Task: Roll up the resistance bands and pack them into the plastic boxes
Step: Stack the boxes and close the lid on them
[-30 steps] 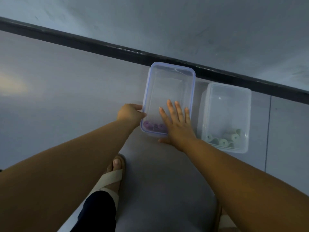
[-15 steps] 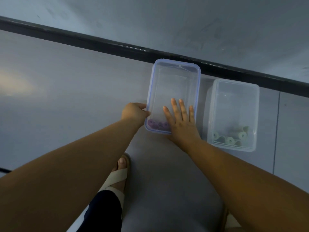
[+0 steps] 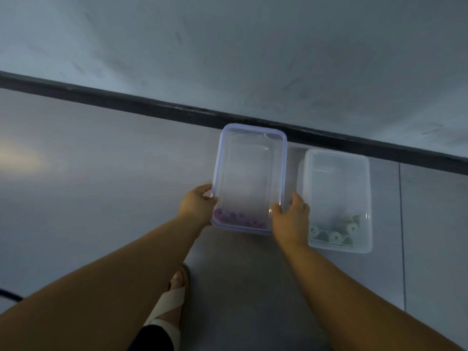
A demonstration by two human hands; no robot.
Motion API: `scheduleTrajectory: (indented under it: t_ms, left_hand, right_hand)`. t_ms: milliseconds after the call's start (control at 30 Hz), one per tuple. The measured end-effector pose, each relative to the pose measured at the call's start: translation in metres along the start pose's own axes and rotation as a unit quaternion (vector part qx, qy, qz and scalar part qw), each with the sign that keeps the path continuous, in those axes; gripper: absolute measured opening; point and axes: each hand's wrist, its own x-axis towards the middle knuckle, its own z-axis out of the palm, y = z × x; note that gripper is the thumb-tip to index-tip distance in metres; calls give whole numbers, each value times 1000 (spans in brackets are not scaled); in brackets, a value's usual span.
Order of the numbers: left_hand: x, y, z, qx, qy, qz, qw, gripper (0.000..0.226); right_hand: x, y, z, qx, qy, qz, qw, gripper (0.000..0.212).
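Observation:
A clear plastic box with a blue-rimmed lid (image 3: 250, 158) stands on the grey floor by the wall. Several rolled purple resistance bands (image 3: 239, 219) lie at its near end. My left hand (image 3: 198, 202) grips the box's near left edge. My right hand (image 3: 291, 214) grips its near right edge, thumb on the lid. To the right stands a second clear box (image 3: 338, 178) with several rolled pale green bands (image 3: 336, 233) at its near end.
A dark skirting strip (image 3: 152, 105) runs along the base of the grey wall just behind the boxes. My sandalled foot (image 3: 172, 300) is on the floor below my left arm. A floor tile seam (image 3: 402, 236) runs right of the second box.
My right hand has moved from lying flat on the lid to gripping the box's right edge. The left hand stays on the left edge.

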Motion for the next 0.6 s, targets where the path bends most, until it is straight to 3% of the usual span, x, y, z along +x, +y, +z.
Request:
scheduleTrajectory:
  t_ms: [100,400,500,600]
  left_hand:
    - [6,1,0,-8,3,2,1000,39]
    - [15,9,-1,33,34,4,999,42]
    - [-1,34,-2,144,72,45,986,37]
    - [-26,63,12,189,55,103,975,27]
  right_hand:
    - [10,-1,1,24,-46,3,999,44]
    - [21,-10,-5,29,-95,-3,995,48]
    - [23,-6,-19,31,-75,-16,997,49]
    - [25,8,-46,41,-18,-33,998,42]
